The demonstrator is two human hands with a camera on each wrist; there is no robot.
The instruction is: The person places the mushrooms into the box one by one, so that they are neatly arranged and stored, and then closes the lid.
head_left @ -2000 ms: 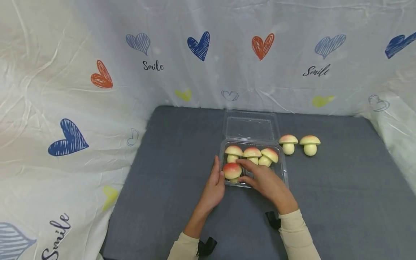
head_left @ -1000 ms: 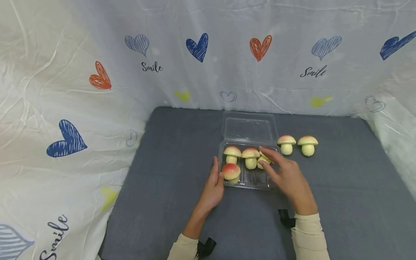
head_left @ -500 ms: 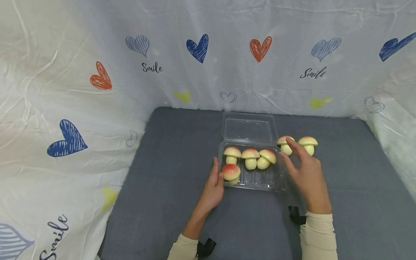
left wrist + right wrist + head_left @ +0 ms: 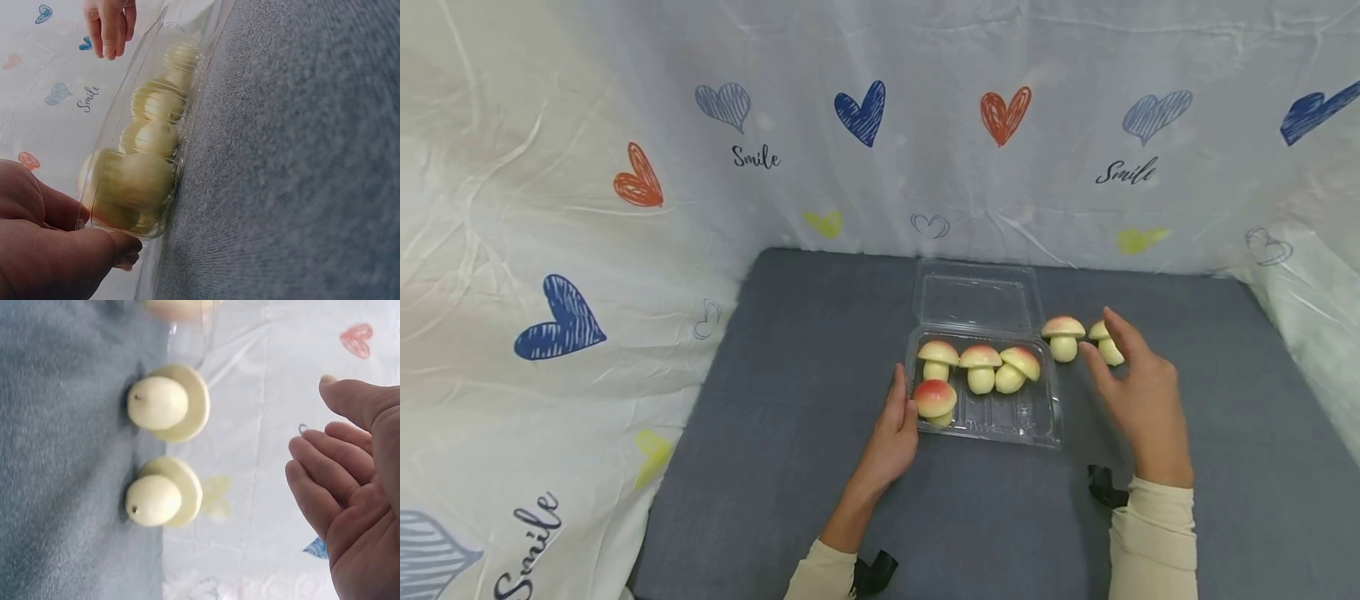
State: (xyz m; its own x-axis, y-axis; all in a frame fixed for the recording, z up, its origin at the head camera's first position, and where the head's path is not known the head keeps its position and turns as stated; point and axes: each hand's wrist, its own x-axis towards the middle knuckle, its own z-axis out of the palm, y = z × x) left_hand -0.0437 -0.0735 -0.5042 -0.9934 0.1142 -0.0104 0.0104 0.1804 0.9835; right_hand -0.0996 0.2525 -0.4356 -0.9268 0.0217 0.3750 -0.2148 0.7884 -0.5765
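Note:
A clear plastic clamshell container point(image 4: 1015, 425) lies on the table with its lid point(image 4: 977, 298) folded back. Several toy mushrooms with pale stems and pink-yellow caps are inside: three along the back row, and one mushroom point(image 4: 935, 400) at the front left. My left hand point(image 4: 891, 433) holds the container's left wall, thumb by the rim and fingers along the outside. To the right of the container stand two more mushrooms, the nearer one point(image 4: 1063, 337) and the farther one point(image 4: 1107, 343). My right hand point(image 4: 1138, 392) hovers at the farther mushroom, partly covering it, fingers spread apart and holding nothing.
A grey cloth point(image 4: 805, 400) covers the table. White sheeting point(image 4: 910, 183) printed with hearts and "Smile" hangs behind and at both sides. Each wrist carries a black camera mount, such as the right mount point(image 4: 1105, 487).
My right hand has moved away from the front-left mushroom, across the container, to the mushrooms on the right. The back right mushroom inside shows fully again. My left hand stays in place.

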